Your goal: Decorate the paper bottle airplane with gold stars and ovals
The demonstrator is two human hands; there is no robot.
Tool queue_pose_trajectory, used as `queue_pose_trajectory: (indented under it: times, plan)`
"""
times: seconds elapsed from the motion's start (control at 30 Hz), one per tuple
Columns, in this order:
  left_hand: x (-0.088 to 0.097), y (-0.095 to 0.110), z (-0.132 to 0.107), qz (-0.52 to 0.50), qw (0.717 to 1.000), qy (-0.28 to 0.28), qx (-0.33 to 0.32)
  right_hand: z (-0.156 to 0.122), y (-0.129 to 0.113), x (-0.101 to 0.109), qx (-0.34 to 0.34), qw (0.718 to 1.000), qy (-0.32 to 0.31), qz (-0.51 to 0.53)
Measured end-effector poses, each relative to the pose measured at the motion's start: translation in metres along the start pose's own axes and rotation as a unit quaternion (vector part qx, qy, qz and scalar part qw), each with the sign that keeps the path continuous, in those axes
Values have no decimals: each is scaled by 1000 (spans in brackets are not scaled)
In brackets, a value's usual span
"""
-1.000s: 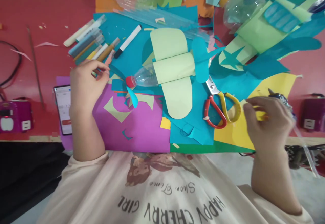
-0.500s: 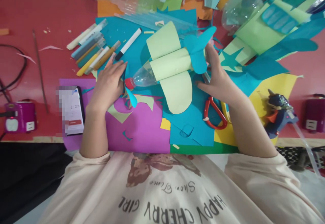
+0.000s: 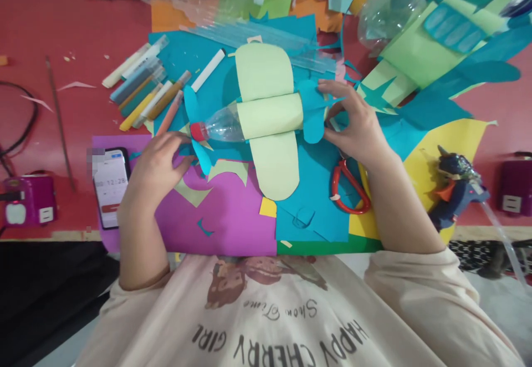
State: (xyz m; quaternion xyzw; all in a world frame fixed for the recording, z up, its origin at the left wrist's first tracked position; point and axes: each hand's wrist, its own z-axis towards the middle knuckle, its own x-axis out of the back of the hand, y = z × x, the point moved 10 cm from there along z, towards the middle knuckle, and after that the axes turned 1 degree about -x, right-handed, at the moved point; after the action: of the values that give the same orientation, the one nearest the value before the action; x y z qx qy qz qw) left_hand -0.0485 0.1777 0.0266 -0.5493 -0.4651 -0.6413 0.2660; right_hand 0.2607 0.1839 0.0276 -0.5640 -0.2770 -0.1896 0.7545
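A toy airplane made from a plastic bottle [image 3: 224,124] lies level across the blue paper, its red cap [image 3: 198,131] to the left. Pale green paper wraps the bottle and forms the wings [image 3: 266,72]. On the cap sits a blue paper propeller [image 3: 202,158]; at the other end is a blue paper tail [image 3: 312,126]. My left hand [image 3: 154,170] is beside the propeller, thumb and fingers apart with nothing held. Around the tail end curve the fingers of my right hand [image 3: 359,126], gripping the airplane there. Whether its inner fingers touch the bottle's base is partly hidden.
Several markers [image 3: 143,87] lie at the upper left. Red-handled scissors [image 3: 349,189] are below my right hand. A phone [image 3: 111,187] rests at the left, a glue gun [image 3: 457,189] at the right. Plastic bottles [image 3: 388,18] and a green paper model [image 3: 424,51] stand behind.
The airplane has turned level and shifted slightly left. The propeller now shows both blades upright. My left hand has drawn back leftward and down; my right hand stays at the tail.
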Motion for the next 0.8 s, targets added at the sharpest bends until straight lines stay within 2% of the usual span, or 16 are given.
queue_pose_trajectory:
  times: [0.2,0.4,0.53,0.6,0.63,0.7,0.73,0.77,0.8]
  plan:
    - [-1,-5,4,10,997,-57,42,-1,17,9,17,998,27,50]
    - [-3,-10,12,-15,994,-91,53,-2,27,5,2,997,20,81]
    - [3,-30,-2,-103,976,-109,161,-2,24,5,1,999,16,45]
    - [17,-33,-9,-214,958,-66,176,-2,23,5,7,999,12,36]
    - [30,-38,-12,-234,953,-23,189,-1,23,5,8,999,13,34]
    - [63,-46,-18,-236,945,107,200,0,24,5,2,999,15,40]
    - [81,-46,-20,-259,930,187,184,0,24,6,-2,999,17,52]
    - [92,-44,-19,-272,917,237,171,0,23,6,-5,997,20,69]
    - [97,-41,-16,-283,907,264,165,1,21,8,-5,996,30,89]
